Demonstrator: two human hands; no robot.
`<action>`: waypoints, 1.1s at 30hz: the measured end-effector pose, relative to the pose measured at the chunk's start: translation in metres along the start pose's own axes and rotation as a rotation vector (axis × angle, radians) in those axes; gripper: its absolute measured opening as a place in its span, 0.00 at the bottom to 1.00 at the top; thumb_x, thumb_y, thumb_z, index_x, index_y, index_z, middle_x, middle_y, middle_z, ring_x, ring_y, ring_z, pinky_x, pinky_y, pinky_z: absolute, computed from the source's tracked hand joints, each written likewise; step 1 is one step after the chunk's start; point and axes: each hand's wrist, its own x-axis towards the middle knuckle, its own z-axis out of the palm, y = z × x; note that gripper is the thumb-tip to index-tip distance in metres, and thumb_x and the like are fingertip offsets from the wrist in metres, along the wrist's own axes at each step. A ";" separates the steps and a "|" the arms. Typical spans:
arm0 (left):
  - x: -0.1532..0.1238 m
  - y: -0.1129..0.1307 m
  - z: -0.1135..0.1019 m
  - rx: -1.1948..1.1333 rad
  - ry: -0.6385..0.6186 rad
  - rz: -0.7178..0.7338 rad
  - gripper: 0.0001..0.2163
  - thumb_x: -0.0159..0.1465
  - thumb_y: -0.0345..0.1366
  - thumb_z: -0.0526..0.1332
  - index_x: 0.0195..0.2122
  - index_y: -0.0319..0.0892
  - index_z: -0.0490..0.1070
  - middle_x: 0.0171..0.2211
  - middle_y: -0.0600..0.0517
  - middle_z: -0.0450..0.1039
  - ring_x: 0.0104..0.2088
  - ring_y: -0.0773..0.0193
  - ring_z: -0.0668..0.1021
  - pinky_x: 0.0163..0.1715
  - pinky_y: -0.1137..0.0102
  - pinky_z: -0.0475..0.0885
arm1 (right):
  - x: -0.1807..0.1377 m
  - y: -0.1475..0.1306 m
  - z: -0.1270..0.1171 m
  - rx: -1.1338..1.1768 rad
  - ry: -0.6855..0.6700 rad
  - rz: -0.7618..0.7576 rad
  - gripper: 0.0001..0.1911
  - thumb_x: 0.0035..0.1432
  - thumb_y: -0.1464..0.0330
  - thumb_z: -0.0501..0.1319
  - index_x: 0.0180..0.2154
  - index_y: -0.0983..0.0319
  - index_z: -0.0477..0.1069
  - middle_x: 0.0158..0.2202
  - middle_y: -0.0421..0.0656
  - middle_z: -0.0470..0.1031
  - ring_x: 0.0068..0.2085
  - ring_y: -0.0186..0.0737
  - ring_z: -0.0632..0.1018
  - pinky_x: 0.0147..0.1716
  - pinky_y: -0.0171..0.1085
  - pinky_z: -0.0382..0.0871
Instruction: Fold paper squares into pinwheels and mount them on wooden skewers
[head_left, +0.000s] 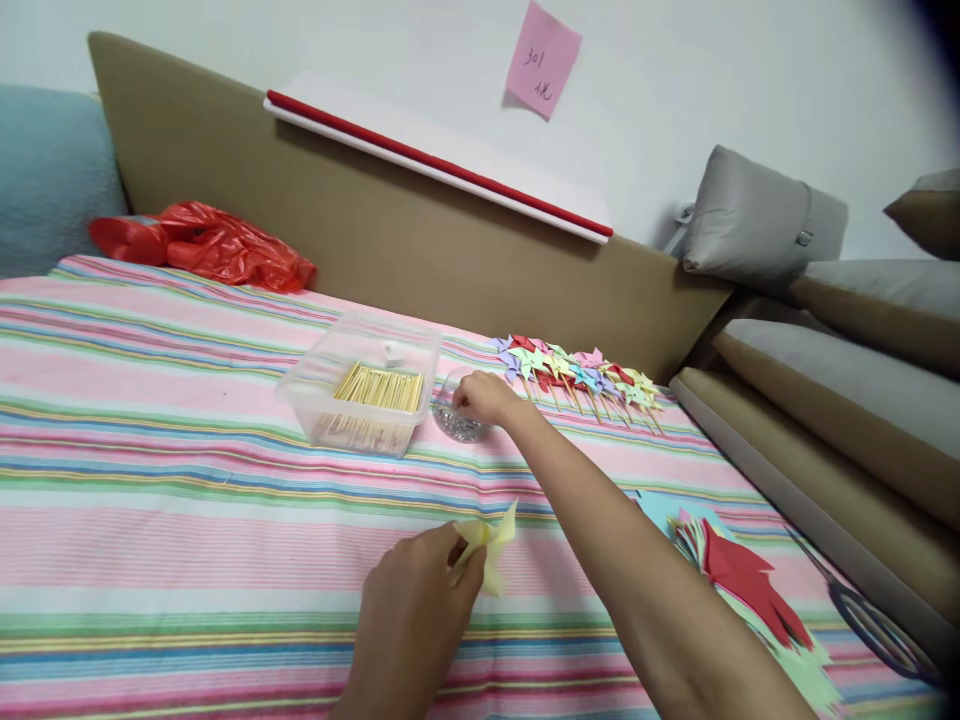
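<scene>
My left hand [416, 610] is closed around a folded yellow paper pinwheel [491, 548], held just above the striped bedsheet near the front. My right hand [484, 397] reaches far forward with fingers pinched together inside a small clear round dish of silvery pins [455, 424]; what the fingertips grip is too small to see. Just left of that dish stands a clear plastic box of thin wooden sticks [367, 392]. Beyond the dish lies a row of finished coloured paper pinwheels on sticks [581, 377].
A stack of cut coloured paper [739, 585] lies at the right, with scissors [874, 620] beside it at the bed's edge. A red plastic bag [206, 245] sits at the back left against the brown headboard [375, 225]. Cushions line the right side.
</scene>
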 end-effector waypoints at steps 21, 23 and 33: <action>0.001 0.004 -0.008 -0.076 0.003 -0.006 0.12 0.67 0.39 0.54 0.30 0.45 0.74 0.30 0.50 0.80 0.32 0.57 0.77 0.30 0.68 0.56 | 0.003 -0.008 -0.021 -0.146 -0.002 -0.020 0.12 0.66 0.62 0.62 0.46 0.64 0.73 0.47 0.46 0.77 0.46 0.43 0.78 0.47 0.47 0.74; 0.002 0.003 -0.010 -0.096 0.009 -0.005 0.12 0.67 0.40 0.54 0.31 0.45 0.74 0.32 0.50 0.80 0.33 0.55 0.77 0.31 0.68 0.57 | -0.024 -0.001 -0.033 -0.106 0.091 -0.017 0.08 0.65 0.65 0.61 0.41 0.64 0.74 0.45 0.45 0.78 0.47 0.43 0.78 0.50 0.46 0.71; 0.011 0.004 -0.011 -0.187 0.199 0.067 0.23 0.61 0.51 0.58 0.20 0.45 0.47 0.19 0.58 0.47 0.22 0.65 0.57 0.25 0.69 0.51 | -0.269 0.044 0.033 0.140 0.229 0.237 0.09 0.61 0.72 0.57 0.29 0.60 0.72 0.29 0.41 0.77 0.31 0.40 0.77 0.31 0.36 0.65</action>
